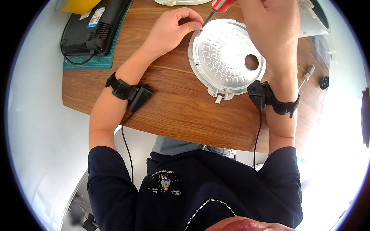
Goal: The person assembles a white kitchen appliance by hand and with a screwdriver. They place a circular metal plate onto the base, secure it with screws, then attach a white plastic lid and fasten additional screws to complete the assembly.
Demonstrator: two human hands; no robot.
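A round, silvery metal lid with an embossed pattern and one round hole lies on the wooden table. White plastic tabs stick out from its near edge. Over the lid's far left rim stands a screwdriver with a red-and-white handle, its shaft slanting down to a spot by the rim. My right hand grips the handle from above; its fingers are partly cut off by the upper edge. Beside the screwdriver's tip, the thumb and forefinger of my left hand close together at the rim. Whatever they pinch is hidden.
At the left, a black appliance with a cable rests on a green cutting mat, beside a yellow bowl. On the right are a white housing, a second screwdriver and a small black part. Cabled black devices are strapped to both wrists.
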